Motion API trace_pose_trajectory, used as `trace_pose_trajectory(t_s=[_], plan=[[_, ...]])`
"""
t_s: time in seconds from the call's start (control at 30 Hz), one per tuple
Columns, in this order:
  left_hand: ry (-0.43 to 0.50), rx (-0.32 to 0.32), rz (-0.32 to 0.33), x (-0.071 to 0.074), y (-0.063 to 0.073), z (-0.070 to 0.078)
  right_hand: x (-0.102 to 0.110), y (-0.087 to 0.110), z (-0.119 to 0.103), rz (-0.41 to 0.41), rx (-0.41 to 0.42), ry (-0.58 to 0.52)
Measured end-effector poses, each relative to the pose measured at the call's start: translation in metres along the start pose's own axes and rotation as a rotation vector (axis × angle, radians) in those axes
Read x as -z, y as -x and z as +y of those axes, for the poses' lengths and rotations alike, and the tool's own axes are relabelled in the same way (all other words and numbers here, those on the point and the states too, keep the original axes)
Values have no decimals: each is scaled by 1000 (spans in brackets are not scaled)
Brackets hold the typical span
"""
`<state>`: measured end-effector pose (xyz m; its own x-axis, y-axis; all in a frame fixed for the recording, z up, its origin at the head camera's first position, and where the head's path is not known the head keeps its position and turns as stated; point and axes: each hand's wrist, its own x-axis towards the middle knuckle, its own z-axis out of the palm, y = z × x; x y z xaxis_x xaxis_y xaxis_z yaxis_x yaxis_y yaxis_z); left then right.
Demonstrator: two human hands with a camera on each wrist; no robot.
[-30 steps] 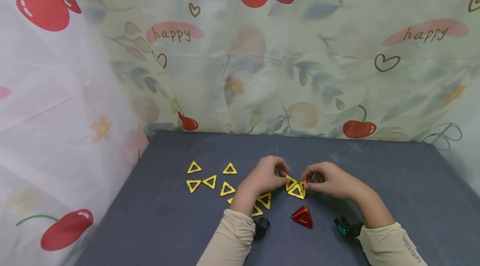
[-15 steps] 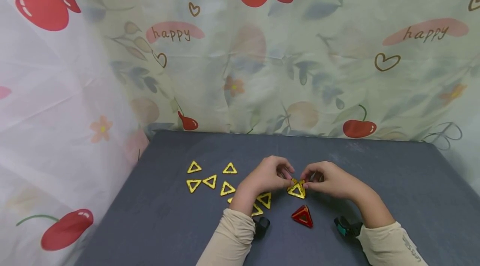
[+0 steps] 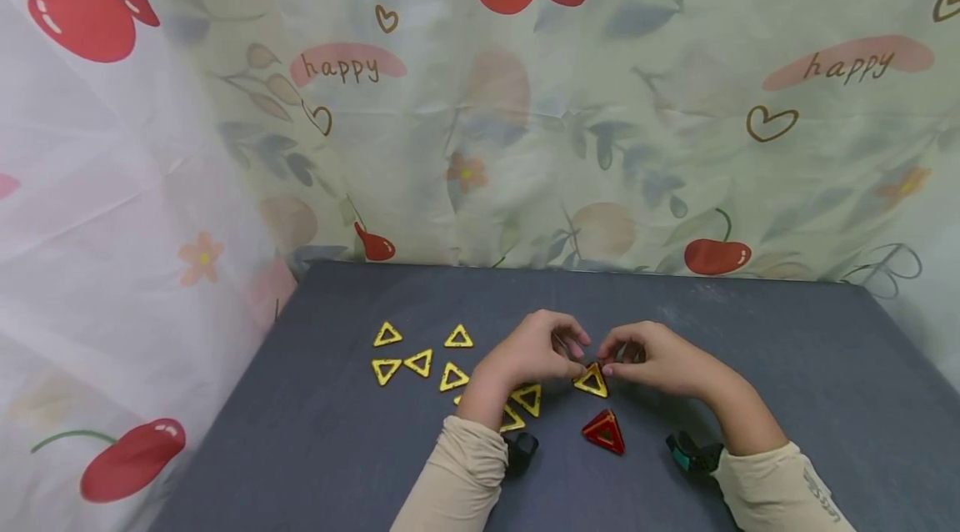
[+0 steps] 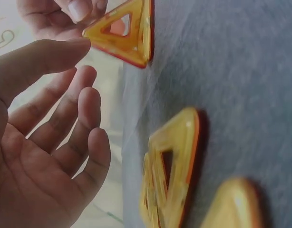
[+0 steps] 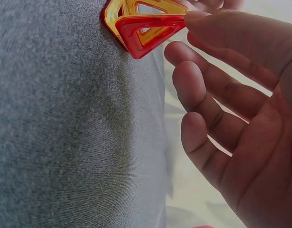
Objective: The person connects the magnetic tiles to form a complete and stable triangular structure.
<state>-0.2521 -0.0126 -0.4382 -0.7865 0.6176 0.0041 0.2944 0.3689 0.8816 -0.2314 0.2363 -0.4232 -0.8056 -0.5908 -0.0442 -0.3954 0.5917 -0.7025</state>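
Note:
Triangular magnetic tiles, yellow and red, lean together as a small pyramid (image 3: 591, 382) on the dark table. My left hand (image 3: 534, 348) is at its left, thumb tip touching the peak, the other fingers loosely bent and apart from it in the left wrist view. From the right, my right hand (image 3: 660, 358) pinches the top corner of the red tile (image 5: 136, 40) between thumb and index finger; its other fingers are loosely bent. Nearer me stands a finished-looking red pyramid (image 3: 604, 432).
Several loose yellow triangle tiles (image 3: 417, 363) lie flat to the left, some partly hidden under my left forearm. In the left wrist view, yellow tiles (image 4: 177, 156) lie below the hand. A printed curtain (image 3: 495, 140) hangs behind the table (image 3: 337, 465).
The yellow tile by my left hand has tilted inward and met the others at the peak, forming a pyramid. My left fingers moved slightly right; the right hand has barely moved.

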Motion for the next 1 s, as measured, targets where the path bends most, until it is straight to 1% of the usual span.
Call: trace_pose_trajectory(t_s=[0.27, 0.47, 0.6, 0.77, 1.0], plan=[[-36, -1, 41, 9, 2, -5, -1, -2, 3, -1, 0, 2], [-52, 28, 112, 20, 9, -10, -1, -1, 2, -22, 2, 9], [-75, 57, 139, 28, 14, -13, -1, -1, 3, -39, -3, 18], [-115, 111, 139, 36, 20, -14, -2, -1, 4, -49, -14, 20], [-212, 208, 86, 47, 31, -15, -2, -1, 3, -44, -25, 25]])
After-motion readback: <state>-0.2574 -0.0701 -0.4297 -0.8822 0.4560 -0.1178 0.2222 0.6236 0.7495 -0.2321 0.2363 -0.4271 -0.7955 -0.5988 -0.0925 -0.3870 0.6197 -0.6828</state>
